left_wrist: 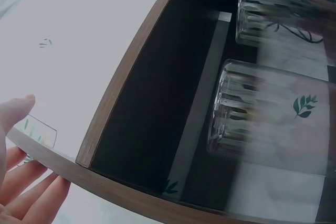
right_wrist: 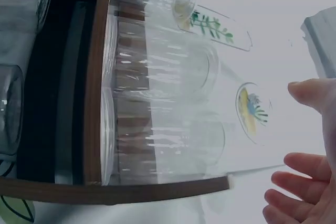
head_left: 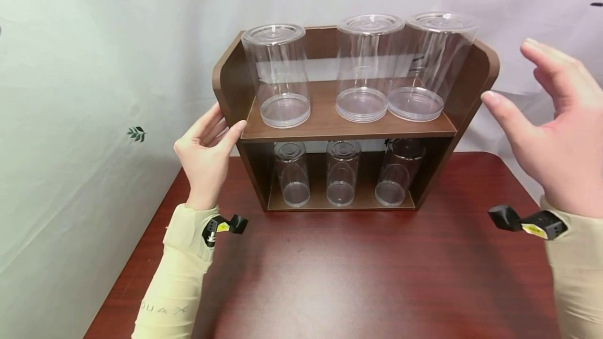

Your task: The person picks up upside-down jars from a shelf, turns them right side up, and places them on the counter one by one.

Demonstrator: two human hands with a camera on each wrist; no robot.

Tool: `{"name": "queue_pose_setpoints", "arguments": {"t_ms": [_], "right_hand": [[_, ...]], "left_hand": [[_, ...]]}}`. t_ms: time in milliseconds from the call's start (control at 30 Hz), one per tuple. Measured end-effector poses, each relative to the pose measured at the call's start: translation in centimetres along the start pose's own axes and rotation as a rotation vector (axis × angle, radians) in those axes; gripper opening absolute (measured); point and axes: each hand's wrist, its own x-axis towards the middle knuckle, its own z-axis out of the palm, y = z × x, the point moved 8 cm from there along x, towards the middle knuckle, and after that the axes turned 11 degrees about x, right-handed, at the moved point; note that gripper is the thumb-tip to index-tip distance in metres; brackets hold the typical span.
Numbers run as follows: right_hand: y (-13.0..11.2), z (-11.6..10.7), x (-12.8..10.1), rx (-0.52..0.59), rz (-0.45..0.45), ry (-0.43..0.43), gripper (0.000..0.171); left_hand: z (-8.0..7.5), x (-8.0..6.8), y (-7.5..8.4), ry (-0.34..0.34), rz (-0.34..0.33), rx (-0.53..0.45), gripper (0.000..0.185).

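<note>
Your left hand (head_left: 203,151) pinches two-tier rack (head_left: 322,111) at nine o'clock; right hand (head_left: 567,137) empty at three; jolt could topple clear jars (head_left: 361,104)

A makeshift filming corner, it seems; whether home or office I cannot tell. Wrinkled white cloth (head_left: 70,67) printed with leaves hangs beside and behind a reddish wooden table (head_left: 301,276), where a small brown shelf (head_left: 322,109) of clear jars (head_left: 285,75) stands, and small black cameras (head_left: 544,224) sit on a person's sleeves (head_left: 181,271).
</note>
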Motion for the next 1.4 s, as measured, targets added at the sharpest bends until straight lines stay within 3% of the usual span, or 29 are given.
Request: {"name": "queue_pose_setpoints", "arguments": {"t_ms": [100,233,467,700,867,1033,1167,1333,1400], "right_hand": [[0.6,0.2,1.2,0.003,0.047,0.003,0.057],[2.2,0.5,3.1,0.044,0.178,-0.001,0.060],[4.4,2.0,5.8,0.027,0.369,-0.154,0.072],[5.5,3.9,8.3,0.016,0.500,-0.270,0.088],[5.9,5.3,9.4,-0.033,0.547,-0.348,0.098],[6.3,6.2,9.5,-0.176,0.561,-0.430,0.112],[6.4,6.3,9.7,-0.275,0.539,-0.448,0.117],[6.1,6.1,9.9,-0.311,0.499,-0.459,0.116],[5.7,6.0,9.8,-0.311,0.469,-0.465,0.101]], "left_hand": [[-0.1,0.2,0.0,0.023,-0.004,0.009,0.043],[-0.2,0.3,0.4,0.042,0.009,0.037,0.038],[-0.2,0.2,0.8,0.046,0.004,0.047,0.035],[-0.2,0.2,1.3,0.037,0.007,0.052,0.034],[-0.3,-0.2,2.8,0.035,0.016,0.068,0.033],[-0.3,-0.3,2.9,0.037,0.021,0.076,0.033],[-0.2,-0.2,2.7,0.034,0.025,0.065,0.033],[-0.2,0.0,1.5,0.038,0.022,0.064,0.034],[-0.2,0.2,0.8,0.040,0.020,0.067,0.035]]}}
